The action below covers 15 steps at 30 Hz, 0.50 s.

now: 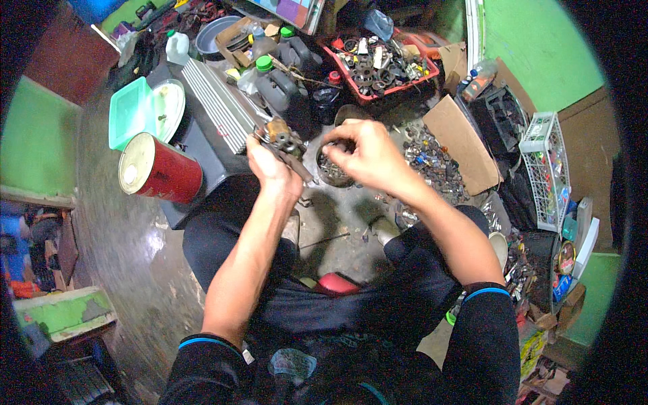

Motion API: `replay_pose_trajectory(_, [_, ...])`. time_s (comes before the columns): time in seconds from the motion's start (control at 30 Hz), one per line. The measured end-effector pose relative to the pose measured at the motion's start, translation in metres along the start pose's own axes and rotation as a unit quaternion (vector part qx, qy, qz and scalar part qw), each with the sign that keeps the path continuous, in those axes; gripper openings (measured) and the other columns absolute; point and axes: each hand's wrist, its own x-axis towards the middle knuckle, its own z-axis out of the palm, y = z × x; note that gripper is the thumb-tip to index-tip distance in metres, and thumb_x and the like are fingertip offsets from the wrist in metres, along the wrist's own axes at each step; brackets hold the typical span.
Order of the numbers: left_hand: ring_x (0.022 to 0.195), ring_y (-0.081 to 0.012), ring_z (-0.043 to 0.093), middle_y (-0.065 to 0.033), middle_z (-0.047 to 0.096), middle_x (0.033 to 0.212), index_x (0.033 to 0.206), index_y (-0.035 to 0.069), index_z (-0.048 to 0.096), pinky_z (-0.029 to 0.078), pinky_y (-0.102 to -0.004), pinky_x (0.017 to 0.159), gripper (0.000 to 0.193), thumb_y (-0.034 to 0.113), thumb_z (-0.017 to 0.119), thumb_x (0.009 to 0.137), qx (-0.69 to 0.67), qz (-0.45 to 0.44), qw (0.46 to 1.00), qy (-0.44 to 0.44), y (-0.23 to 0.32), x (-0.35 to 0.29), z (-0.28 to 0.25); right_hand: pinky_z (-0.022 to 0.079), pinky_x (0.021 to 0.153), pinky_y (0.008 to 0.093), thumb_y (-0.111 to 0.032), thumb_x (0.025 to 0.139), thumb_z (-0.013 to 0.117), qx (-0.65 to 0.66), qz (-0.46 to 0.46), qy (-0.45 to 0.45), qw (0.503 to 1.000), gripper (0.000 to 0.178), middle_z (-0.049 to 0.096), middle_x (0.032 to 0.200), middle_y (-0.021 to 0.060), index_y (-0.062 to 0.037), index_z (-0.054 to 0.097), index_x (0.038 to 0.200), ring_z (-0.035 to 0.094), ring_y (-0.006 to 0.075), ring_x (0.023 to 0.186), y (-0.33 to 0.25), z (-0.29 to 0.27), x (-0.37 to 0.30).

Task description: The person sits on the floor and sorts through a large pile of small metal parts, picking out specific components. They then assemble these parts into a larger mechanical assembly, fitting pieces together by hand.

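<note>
My left hand (273, 170) is closed round a metal machine part (278, 132), brass-coloured on top with dark round openings and a long dark piece slanting down. Its exact kind I cannot make out. To its right, my right hand (372, 154) hovers over a round tin (331, 179) on the floor between my feet, thumb and fingers drawn together in a pinch. Whatever those fingertips hold, if anything, is too small or hidden to name. Small metal bits lie inside the tin, partly covered by the hand.
Loose hardware (435, 162) lies beside a cardboard flap (462, 145) on the right. Ahead stands a red crate (364, 96) of parts, near dark jugs (278, 91). On the left are a red can (169, 172), a green plastic tub (128, 111) and a ribbed metal panel (219, 104).
</note>
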Motion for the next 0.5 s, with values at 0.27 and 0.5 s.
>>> replay_pose_trajectory(0.27, [0.077, -0.0291, 0.055, -0.0139, 0.058, 0.086, 0.104, 0.003, 0.054, 0.05, -0.0432, 0.066, 0.058, 0.053, 0.028, 0.092, -0.041, -0.125, 0.988, -0.076, 0.007, -0.012, 0.002, 0.051, 0.079, 0.0444, -0.016, 0.074, 0.069, -0.104, 0.055, -0.074, 0.99, 0.031, 0.066, 0.087, 0.0247, -0.0023, 0.068, 0.101, 0.066, 0.0382, 0.086, 0.061, -0.005, 0.008])
replay_pose_trajectory(0.5, [0.074, -0.0258, 0.061, -0.0105, 0.063, 0.085, 0.098, 0.004, 0.06, 0.05, -0.0397, 0.067, 0.057, 0.059, 0.05, 0.086, -0.002, -0.171, 0.975, -0.145, 0.009, -0.02, 0.013, 0.05, 0.081, 0.0454, -0.015, 0.078, 0.065, -0.129, 0.016, 0.03, 0.991, 0.024, 0.067, 0.096, 0.0192, -0.0019, 0.067, 0.098, 0.064, 0.037, 0.091, 0.047, -0.002, 0.012])
